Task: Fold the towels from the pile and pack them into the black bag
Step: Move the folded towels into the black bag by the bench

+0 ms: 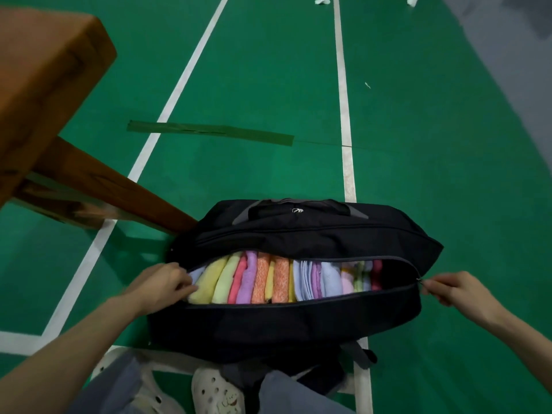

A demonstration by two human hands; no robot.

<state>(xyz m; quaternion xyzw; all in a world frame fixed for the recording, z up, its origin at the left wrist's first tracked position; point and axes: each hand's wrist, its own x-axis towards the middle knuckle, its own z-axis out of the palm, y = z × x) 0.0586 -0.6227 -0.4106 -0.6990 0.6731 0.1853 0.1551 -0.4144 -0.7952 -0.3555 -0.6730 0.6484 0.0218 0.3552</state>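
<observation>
The black bag (298, 321) lies on the green floor in front of me with its long zip open. Inside stand several folded towels (268, 280) in a row: yellow, pink, purple, orange, white and pale blue ones. My left hand (158, 286) grips the left end of the bag's opening, fingers curled over the edge beside a yellow towel. My right hand (457, 286) pinches the zip pull at the right end of the opening. No loose towel pile is in view.
A wooden bench (44, 94) with a slanted leg stands at the left, close behind the bag. White court lines and a green tape strip (209, 131) cross the floor. My feet in white clogs (218, 392) are just below the bag. Paper scraps lie far off.
</observation>
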